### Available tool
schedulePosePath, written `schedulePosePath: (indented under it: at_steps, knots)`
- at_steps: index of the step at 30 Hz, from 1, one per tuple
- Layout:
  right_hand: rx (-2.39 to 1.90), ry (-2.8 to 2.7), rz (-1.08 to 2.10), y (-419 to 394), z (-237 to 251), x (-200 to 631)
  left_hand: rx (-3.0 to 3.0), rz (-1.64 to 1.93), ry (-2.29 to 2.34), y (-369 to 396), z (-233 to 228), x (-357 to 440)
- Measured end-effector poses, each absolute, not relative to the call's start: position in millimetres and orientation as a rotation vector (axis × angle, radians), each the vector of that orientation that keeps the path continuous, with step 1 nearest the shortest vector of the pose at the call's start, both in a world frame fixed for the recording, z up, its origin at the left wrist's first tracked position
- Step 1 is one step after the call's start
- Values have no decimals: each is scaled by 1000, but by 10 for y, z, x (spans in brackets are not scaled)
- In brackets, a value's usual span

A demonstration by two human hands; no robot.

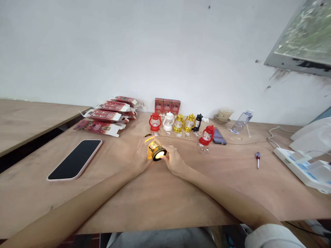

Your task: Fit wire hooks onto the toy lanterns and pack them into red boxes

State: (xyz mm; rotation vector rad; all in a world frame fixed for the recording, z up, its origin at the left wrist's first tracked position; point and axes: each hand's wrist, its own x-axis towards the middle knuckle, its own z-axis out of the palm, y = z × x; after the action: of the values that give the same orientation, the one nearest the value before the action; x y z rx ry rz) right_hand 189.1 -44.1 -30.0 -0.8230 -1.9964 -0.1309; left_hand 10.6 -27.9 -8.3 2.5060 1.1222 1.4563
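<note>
**Lit Miniature Lantern Held in Both Hands**

The lantern [156, 151] sits at the centre of the frame, just above the wooden table [160, 196]. It is a small gold-coloured unit, tilted on its side with the round base facing the camera. The base glows bright yellow-white, and the glow colours the nearby fingers. The left hand [141, 155] grips the lantern body from the left, fingers curled narrowly around it. The right hand [175, 161] closes on the base from the right, fingertips touching its rim.

Behind the hands, towards the upper centre, stands a row of lanterns [178, 123] in red, white, gold and black. A phone [74, 159] lies face up at centre left. A small screwdriver [258, 158] lies at centre right.
</note>
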Motion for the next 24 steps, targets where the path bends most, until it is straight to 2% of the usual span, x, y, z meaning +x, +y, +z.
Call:
schedulePosePath:
  at_steps: [6, 12, 15, 19, 24]
  knots:
    - [-707, -1963, -42, -447, -213, 1920, 2639, 1525, 973, -227, -85, 79]
    - [-695, -1966, -72, -511, -85, 1943, 2508, 1616, 951, -268, -37, 78]
    - [-727, -1964, -27, -493, -94, 1973, 2524, 1439, 820, -373, 39, 129]
    - [-727, -1911, 199, -466, -135, 2029, 2568, 1186, 707, -446, 179, 235]
    - [-1033, -1404, 411, -402, -125, 2219, 2550, 1126, 794, -236, 347, 376]
